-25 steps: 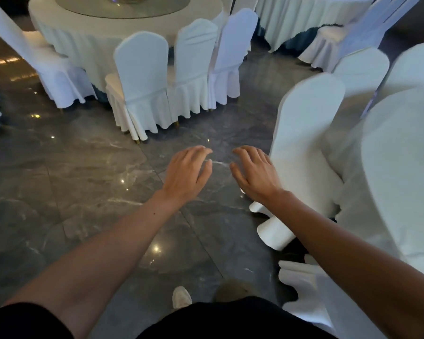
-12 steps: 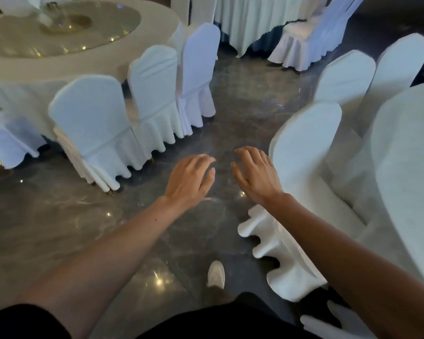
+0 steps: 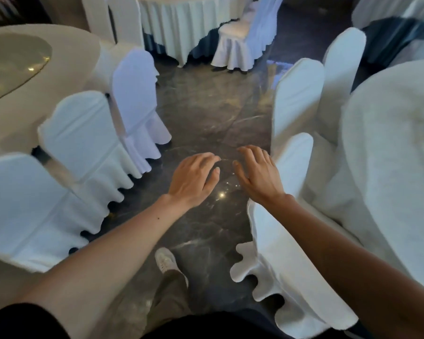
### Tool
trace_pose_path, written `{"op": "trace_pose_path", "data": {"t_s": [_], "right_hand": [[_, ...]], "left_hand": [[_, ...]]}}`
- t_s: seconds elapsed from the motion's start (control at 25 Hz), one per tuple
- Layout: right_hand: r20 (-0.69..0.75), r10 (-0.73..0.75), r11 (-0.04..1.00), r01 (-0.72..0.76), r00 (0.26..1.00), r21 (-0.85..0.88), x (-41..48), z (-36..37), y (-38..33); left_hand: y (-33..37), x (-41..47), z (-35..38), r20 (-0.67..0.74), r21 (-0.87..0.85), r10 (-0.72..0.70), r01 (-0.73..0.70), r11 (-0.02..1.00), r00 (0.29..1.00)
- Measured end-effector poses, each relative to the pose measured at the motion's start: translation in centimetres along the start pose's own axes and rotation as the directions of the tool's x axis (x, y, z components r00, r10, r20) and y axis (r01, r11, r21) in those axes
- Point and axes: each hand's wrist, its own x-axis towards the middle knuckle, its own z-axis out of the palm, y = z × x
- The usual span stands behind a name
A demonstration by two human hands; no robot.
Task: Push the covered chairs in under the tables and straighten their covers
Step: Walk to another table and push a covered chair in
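My left hand (image 3: pixel 194 178) and my right hand (image 3: pixel 257 174) hover palm down over the dark floor, fingers apart, holding nothing. Just right of my right hand stands a white-covered chair (image 3: pixel 291 167), its skirt (image 3: pixel 287 285) spread low beside my forearm. Behind it two more covered chairs (image 3: pixel 298 94) line the round right table (image 3: pixel 389 155). On the left, three covered chairs (image 3: pixel 83 138) ring the round left table (image 3: pixel 66 57). Neither hand touches a chair.
A marble-floor aisle (image 3: pixel 211 111) runs between the two chair rows. A far table with a pleated cloth (image 3: pixel 181 23) and one skirted chair (image 3: pixel 238 42) closes the aisle's end. My white shoe (image 3: pixel 165 261) is stepping forward.
The view has swung right and moved forward: the left table's chairs have slid to the left edge and the aisle now lies ahead. Both hands stay open and empty.
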Motion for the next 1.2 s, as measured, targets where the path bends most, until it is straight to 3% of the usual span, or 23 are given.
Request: {"op": "trace_pose_path", "data": {"t_s": [0.24,0.56,1.0,1.2], "right_hand": [[-0.042,0.171,0.978,-0.175,0.984,-0.115,12.4,5.4,4.4],[-0.179,0.44,0.862,-0.47,0.88,-0.19,27.2,9.2,9.1],[-0.322,0.66,0.678,-0.723,0.679,-0.135,44.0,13.4,27.9],[-0.383,0.748,0.555,-0.828,0.542,-0.087,48.7,13.1,34.5]], "left_hand": [[-9.9,14.4,5.2,0.046,-0.097,0.171,-0.166,0.981,0.984],[-20.1,34.8,9.7,0.106,-0.266,0.387,-0.349,0.898,0.916],[-21.7,60.7,23.5,0.172,-0.351,0.616,-0.537,0.768,0.769],[-19.4,72.0,28.9,0.217,-0.386,0.736,-0.636,0.668,0.642]]}}
